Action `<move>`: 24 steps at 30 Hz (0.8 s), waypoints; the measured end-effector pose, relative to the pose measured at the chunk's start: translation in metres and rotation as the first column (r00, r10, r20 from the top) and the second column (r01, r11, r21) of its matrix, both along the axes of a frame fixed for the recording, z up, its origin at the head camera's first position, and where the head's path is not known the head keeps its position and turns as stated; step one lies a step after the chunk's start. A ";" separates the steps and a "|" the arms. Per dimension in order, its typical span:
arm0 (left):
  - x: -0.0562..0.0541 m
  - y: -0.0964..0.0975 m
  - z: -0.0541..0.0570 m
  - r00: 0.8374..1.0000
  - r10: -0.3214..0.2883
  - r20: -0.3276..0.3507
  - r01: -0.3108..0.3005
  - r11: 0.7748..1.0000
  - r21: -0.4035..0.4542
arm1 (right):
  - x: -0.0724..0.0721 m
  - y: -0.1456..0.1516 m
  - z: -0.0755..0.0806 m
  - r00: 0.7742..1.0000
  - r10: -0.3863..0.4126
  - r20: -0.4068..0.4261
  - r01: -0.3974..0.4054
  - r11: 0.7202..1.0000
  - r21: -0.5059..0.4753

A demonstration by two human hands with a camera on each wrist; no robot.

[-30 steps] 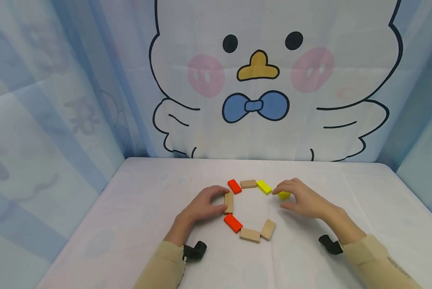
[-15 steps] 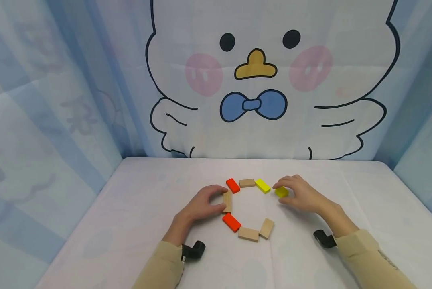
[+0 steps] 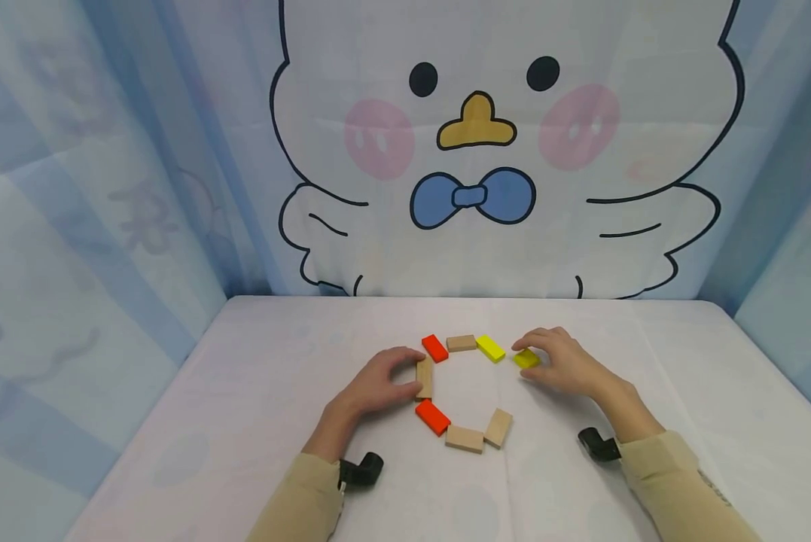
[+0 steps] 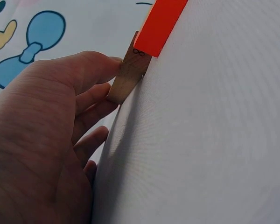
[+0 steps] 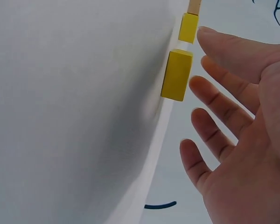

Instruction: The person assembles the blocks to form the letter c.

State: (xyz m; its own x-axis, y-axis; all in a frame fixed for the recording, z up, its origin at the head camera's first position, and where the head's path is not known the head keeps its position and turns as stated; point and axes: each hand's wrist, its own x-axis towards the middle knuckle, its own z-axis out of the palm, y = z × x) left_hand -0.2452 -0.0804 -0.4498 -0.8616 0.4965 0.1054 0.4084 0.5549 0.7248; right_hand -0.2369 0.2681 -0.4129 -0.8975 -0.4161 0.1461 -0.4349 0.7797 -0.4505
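Several small rectangular blocks form a ring with gaps on the table in the head view. My left hand (image 3: 380,384) pinches an upright-lying plain wooden block (image 3: 424,379) at the ring's left side, thumb near its front end. A red block (image 3: 433,417) touches that front end; another red block (image 3: 435,348) lies behind it. On the far right, my right hand (image 3: 562,363) hovers with spread, bent fingers around a yellow block (image 3: 526,359). In the right wrist view, this yellow block (image 5: 177,74) stands apart from the thumb. A second yellow block (image 3: 491,348) lies to its left.
A wooden block (image 3: 461,343) lies at the back of the ring. Two more, a front wooden block (image 3: 464,439) and a tilted wooden block (image 3: 498,428), lie at the near side. A patterned curtain (image 3: 473,248) hangs behind the white table (image 3: 276,331).
My right hand has shifted slightly away from me and left, so more of the yellow block shows. My left hand stays on the wooden block. The head view has shifted a little.
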 end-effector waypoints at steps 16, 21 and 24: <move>-0.003 -0.002 0.001 1.000 -0.002 -0.009 0.002 1.000 -0.018 | -0.002 -0.001 -0.003 0.997 -0.075 0.016 0.075 0.997 -0.022; -0.003 -0.003 -0.001 1.000 -0.007 -0.009 0.006 1.000 -0.016 | -0.004 -0.002 -0.004 0.995 -0.098 0.022 0.098 0.995 0.004; -0.004 -0.002 -0.002 1.000 -0.012 -0.008 0.012 1.000 -0.016 | -0.005 -0.001 -0.003 0.994 -0.109 0.023 0.109 0.994 0.018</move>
State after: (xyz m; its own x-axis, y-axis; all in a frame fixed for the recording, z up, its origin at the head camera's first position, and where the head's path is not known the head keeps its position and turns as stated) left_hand -0.2495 -0.0822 -0.4522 -0.8547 0.5085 0.1044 0.4211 0.5615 0.7123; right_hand -0.2419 0.2667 -0.4161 -0.9407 -0.3180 0.1184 -0.3365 0.8292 -0.4464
